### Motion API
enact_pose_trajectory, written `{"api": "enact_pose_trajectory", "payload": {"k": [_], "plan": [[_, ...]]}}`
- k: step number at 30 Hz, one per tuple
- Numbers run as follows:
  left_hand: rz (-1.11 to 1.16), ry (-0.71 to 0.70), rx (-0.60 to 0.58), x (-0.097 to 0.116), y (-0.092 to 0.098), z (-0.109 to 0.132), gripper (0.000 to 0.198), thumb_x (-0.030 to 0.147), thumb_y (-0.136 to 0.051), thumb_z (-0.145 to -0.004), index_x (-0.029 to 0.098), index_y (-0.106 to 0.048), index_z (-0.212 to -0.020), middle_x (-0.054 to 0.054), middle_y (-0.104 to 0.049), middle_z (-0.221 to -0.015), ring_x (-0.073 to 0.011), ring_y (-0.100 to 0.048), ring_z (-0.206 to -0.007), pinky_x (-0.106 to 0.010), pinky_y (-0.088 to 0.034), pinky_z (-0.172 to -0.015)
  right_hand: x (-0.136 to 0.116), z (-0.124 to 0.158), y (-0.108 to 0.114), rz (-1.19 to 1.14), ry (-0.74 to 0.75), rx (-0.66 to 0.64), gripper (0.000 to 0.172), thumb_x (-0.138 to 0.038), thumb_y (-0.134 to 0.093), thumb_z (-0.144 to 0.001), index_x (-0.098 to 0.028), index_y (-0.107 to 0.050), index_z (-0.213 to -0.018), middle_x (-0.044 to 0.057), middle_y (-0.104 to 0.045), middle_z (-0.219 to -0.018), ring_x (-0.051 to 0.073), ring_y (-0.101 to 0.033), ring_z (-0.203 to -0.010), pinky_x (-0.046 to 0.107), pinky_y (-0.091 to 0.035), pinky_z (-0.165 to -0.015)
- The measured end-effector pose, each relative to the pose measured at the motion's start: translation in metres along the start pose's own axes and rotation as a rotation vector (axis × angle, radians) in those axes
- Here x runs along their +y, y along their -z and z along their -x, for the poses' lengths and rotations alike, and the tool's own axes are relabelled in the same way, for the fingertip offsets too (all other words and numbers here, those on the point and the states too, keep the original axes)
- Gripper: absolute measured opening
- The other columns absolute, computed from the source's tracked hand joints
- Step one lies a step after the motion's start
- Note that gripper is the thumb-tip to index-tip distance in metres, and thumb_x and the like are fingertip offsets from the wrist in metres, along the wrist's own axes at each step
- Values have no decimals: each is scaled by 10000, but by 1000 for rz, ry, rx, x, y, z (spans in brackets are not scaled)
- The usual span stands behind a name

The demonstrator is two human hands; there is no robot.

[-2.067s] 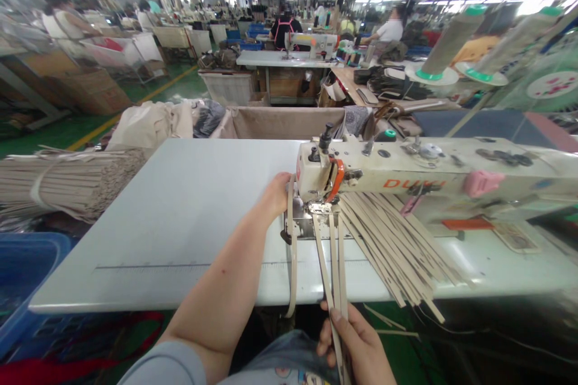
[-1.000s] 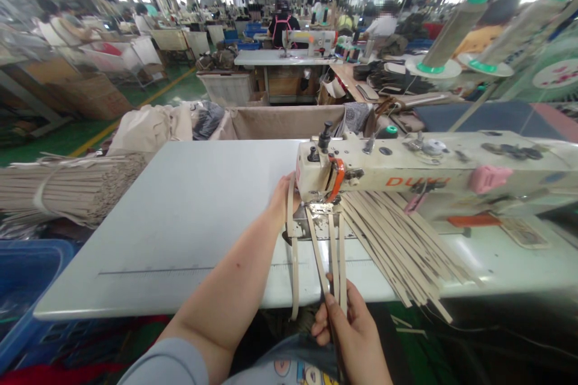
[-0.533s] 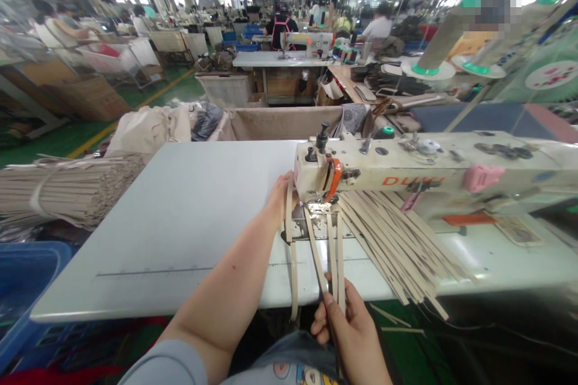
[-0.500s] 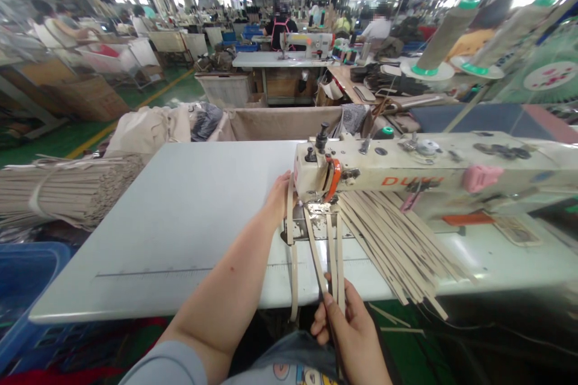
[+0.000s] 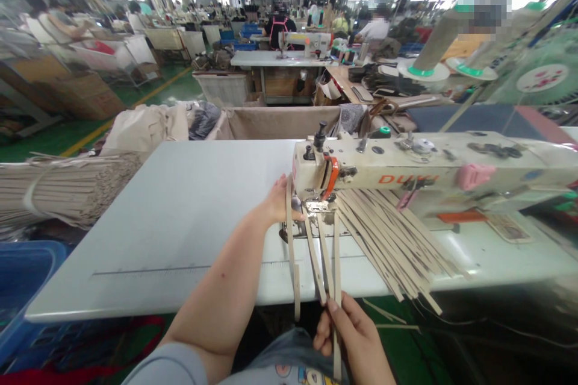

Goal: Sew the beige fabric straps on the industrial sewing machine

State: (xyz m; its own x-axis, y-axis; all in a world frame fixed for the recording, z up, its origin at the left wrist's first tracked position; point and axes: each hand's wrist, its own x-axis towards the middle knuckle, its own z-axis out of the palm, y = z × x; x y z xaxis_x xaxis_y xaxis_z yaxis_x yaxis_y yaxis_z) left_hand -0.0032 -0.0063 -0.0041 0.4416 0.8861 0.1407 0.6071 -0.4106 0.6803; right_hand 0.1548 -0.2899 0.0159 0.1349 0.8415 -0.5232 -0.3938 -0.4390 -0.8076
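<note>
My right hand point(image 5: 350, 328) is closed at the front edge of the table, pinching narrow beige strips point(image 5: 324, 252) between thumb and fingers. These strips run up to the presser foot of a sewing machine point(image 5: 352, 168). My left hand point(image 5: 275, 203) lies on the table left of the needle area, thumb stretched toward the strips and fingers apart; the machine head partly hides it. Another beige strip point(image 5: 290, 234) passes over this hand and hangs past the table edge. A fan of loose strips point(image 5: 388, 240) lies right of the needle, under the machine arm.
A tied bundle of strips point(image 5: 81, 186) sits left of the white table point(image 5: 189, 192). Below it stands a blue crate point(image 5: 31, 264). Beyond the table is a fabric-lined bin point(image 5: 284, 123). Thread cones point(image 5: 440, 41) rise at the right; several people work farther back.
My right hand has shifted its hold on the strips, which now lie at slightly different angles. My left thumb now shows beside the needle plate, where it was hidden before.
</note>
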Motion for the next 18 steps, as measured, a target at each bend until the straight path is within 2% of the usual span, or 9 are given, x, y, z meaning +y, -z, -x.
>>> {"api": "enact_pose_trajectory", "payload": {"k": [3,7,10,14,18], "plan": [[-1,-2,-9,3,2,1,1055,292,-1017,-425,205,-610,-1395,-152,-526,-1541,-464,-438,-1471,-613,-330,-1285,-1,3,6,4,-12,-57,547,-703,-827,-758,-176,-742,-874,15,-700,-548,168,-645,-460,249,-436,-454],[-18,8,-18,7,4,1,1032,270,-1008,-453,231,-609,-1403,-146,-549,-1519,-457,-445,-1468,-625,-330,-1280,-3,5,12,22,46,-47,489,-648,-797,-831,-179,-770,-969,18,-714,-585,169,-662,-511,258,-465,-500],[-63,-7,-77,8,5,0,952,262,-1005,-484,187,-645,-1362,-182,-534,-1518,-466,-410,-1488,-642,-315,-1283,3,1,16,-23,-10,-54,490,-640,-839,-792,-184,-775,-958,16,-717,-613,168,-673,-519,248,-464,-487],[-82,6,-74,11,6,-1,997,272,-1015,-473,167,-627,-1386,-190,-536,-1501,-463,-419,-1474,-640,-327,-1280,13,-4,19,-82,-95,-70,475,-611,-900,-734,-185,-781,-907,3,-701,-606,162,-678,-512,233,-458,-475],[-92,5,-92,13,7,0,964,290,-1011,-476,187,-645,-1362,-178,-523,-1519,-462,-410,-1477,-637,-323,-1283,15,-4,21,-115,-138,-50,481,-601,-927,-701,-182,-812,-908,19,-731,-678,177,-720,-600,247,-508,-543]]}}
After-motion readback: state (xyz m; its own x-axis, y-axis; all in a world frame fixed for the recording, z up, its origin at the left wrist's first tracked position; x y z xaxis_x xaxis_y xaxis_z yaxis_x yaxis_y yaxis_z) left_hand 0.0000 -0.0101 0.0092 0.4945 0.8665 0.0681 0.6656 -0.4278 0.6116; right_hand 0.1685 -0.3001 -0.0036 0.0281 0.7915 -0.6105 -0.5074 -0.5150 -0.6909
